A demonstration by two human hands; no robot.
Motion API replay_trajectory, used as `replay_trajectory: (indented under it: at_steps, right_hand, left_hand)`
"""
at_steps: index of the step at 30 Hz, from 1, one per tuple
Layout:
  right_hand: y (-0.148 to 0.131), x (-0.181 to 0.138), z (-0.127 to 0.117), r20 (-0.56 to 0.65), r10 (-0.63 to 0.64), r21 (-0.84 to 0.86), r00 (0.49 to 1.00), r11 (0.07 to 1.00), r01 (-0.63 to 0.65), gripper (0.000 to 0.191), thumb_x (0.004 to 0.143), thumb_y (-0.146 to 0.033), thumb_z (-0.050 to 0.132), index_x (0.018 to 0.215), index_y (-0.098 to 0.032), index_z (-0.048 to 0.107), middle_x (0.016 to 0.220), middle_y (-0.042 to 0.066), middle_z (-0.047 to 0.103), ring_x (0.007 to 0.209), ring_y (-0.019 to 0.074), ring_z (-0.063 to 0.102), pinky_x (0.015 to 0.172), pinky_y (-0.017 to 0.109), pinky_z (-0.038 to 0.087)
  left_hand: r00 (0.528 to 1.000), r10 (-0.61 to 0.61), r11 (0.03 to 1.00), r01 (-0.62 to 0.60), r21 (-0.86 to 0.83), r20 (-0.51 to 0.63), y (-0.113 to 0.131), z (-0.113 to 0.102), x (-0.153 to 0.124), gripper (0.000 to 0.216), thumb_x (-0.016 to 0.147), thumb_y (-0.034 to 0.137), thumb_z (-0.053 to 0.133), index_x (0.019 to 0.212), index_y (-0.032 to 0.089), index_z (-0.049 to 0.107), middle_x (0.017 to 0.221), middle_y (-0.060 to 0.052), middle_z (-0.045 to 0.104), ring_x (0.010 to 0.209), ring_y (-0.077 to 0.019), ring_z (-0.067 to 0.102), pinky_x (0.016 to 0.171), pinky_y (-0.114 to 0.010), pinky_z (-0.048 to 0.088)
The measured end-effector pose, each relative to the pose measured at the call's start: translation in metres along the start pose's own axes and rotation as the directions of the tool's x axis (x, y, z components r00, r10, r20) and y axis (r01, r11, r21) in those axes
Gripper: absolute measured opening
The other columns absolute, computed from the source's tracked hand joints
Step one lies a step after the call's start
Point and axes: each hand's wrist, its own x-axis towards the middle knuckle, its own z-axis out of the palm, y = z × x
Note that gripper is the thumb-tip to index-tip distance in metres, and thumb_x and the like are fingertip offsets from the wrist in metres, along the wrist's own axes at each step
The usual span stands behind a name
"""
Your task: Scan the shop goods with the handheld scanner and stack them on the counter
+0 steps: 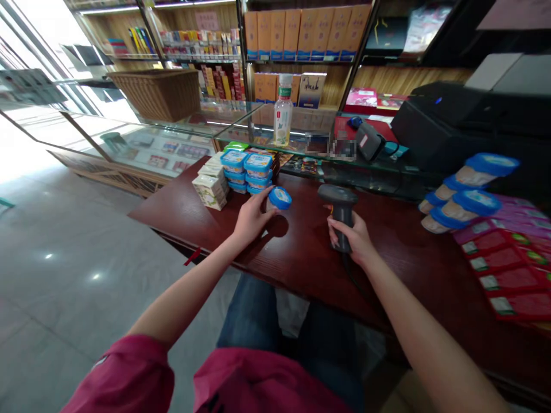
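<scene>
Simultaneously, left grip holds blue-lidded tub; right grip dark scanner.

Blue-lidded tub: lid on, tilted, gripped in left hand over table. Dark handheld scanner: head uppermost, handle gripped in right hand.

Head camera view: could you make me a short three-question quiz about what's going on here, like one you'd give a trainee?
1. Which of the person's hands holds the scanner?
2. True or false: the clear bottle stands upright.
3. Fill in the blank: the left hand holds a small container with a ____ lid.

Key: 1. The right hand. 2. True. 3. Blue.
</scene>
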Motion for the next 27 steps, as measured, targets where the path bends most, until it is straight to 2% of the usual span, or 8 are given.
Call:
replay_trajectory:
  at_steps: [3, 7, 10, 12, 15, 17, 21, 27]
  right_hand:
    - [-0.005, -0.004, 0.008, 0.010, -0.002, -0.027, 1.000, 1.000, 0.002, 0.051, 0.066, -0.036, 0.091, 0.108, -0.020, 0.067, 0.067, -0.005, 0.064, 0.039, 0.0093, 0.049, 0.034, 0.024, 0.042]
    - [-0.009, -0.009, 0.027, 0.055, 0.022, -0.048, 0.998, 0.999, -0.019, 0.048, 0.067, -0.036, 0.090, 0.106, -0.020, 0.066, 0.064, -0.006, 0.062, 0.039, 0.0096, 0.048, 0.035, 0.024, 0.042]
    - [-0.007, -0.011, 0.042, 0.083, 0.047, -0.031, 0.995, 0.999, -0.045, 0.051, 0.067, -0.037, 0.090, 0.108, -0.020, 0.066, 0.063, -0.006, 0.062, 0.039, 0.0099, 0.049, 0.036, 0.024, 0.042]
    - [-0.003, -0.011, 0.051, 0.097, 0.055, -0.017, 0.994, 0.998, -0.053, 0.051, 0.067, -0.037, 0.090, 0.108, -0.020, 0.065, 0.064, -0.006, 0.062, 0.039, 0.0096, 0.049, 0.036, 0.024, 0.042]
    - [0.005, -0.012, 0.060, 0.121, 0.074, -0.005, 0.990, 0.997, -0.074, 0.049, 0.068, -0.037, 0.090, 0.107, -0.020, 0.065, 0.064, -0.006, 0.062, 0.039, 0.0090, 0.049, 0.036, 0.023, 0.041]
    - [0.010, -0.013, 0.064, 0.139, 0.097, 0.001, 0.986, 0.995, -0.098, 0.047, 0.069, -0.037, 0.089, 0.105, -0.020, 0.064, 0.063, -0.007, 0.061, 0.039, 0.0089, 0.049, 0.036, 0.023, 0.041]
    - [0.017, -0.015, 0.066, 0.156, 0.127, 0.012, 0.980, 0.991, -0.131, 0.047, 0.070, -0.036, 0.088, 0.107, -0.020, 0.065, 0.065, -0.006, 0.062, 0.038, 0.0087, 0.049, 0.036, 0.023, 0.041]
    - [0.019, -0.013, 0.056, 0.130, 0.115, 0.112, 0.985, 0.985, -0.130, 0.046, 0.071, -0.032, 0.086, 0.111, -0.019, 0.067, 0.072, -0.005, 0.064, 0.040, 0.0069, 0.047, 0.037, 0.023, 0.037]
  left_hand:
    - [0.996, -0.072, 0.982, 0.081, 0.169, -0.056, -0.005, -0.038, -0.024, 0.063, 0.085, 0.027, 0.081, 0.144, 0.021, 0.061, 0.139, -0.012, 0.071, 0.126, -0.0287, 0.069, 0.110, -0.042, 0.052]
    - [0.990, -0.116, 0.918, 0.139, 0.371, -0.082, -0.009, -0.061, -0.037, 0.061, 0.090, 0.028, 0.076, 0.147, 0.019, 0.057, 0.141, -0.015, 0.069, 0.130, -0.0308, 0.066, 0.112, -0.044, 0.052]
    - [0.994, -0.058, 0.859, 0.097, 0.502, -0.093, -0.007, -0.066, -0.039, 0.063, 0.094, 0.026, 0.072, 0.152, 0.014, 0.052, 0.155, -0.019, 0.057, 0.142, -0.0336, 0.057, 0.118, -0.046, 0.048]
    - [0.998, 0.012, 0.832, 0.025, 0.554, -0.064, -0.005, -0.066, -0.040, 0.060, 0.097, 0.022, 0.066, 0.154, 0.014, 0.051, 0.162, -0.019, 0.050, 0.148, -0.0325, 0.051, 0.121, -0.045, 0.045]
    - [0.993, 0.098, 0.802, -0.114, 0.587, 0.058, -0.007, -0.066, -0.042, 0.045, 0.104, 0.019, 0.054, 0.149, 0.016, 0.058, 0.153, -0.015, 0.060, 0.147, -0.0276, 0.053, 0.123, -0.042, 0.045]
    - [0.987, 0.116, 0.780, -0.161, 0.605, 0.114, -0.010, -0.068, -0.042, 0.041, 0.107, 0.018, 0.048, 0.145, 0.017, 0.063, 0.146, -0.013, 0.067, 0.145, -0.0260, 0.056, 0.122, -0.041, 0.047]
    - [0.986, 0.104, 0.769, -0.163, 0.618, 0.130, -0.017, -0.074, -0.034, 0.042, 0.106, 0.016, 0.047, 0.143, 0.019, 0.066, 0.146, -0.012, 0.067, 0.142, -0.0248, 0.059, 0.121, -0.039, 0.048]
    - [0.988, 0.067, 0.810, -0.134, 0.570, 0.137, -0.029, -0.085, -0.016, 0.046, 0.102, 0.009, 0.049, 0.142, 0.023, 0.067, 0.147, -0.009, 0.067, 0.140, -0.0235, 0.061, 0.122, -0.036, 0.046]
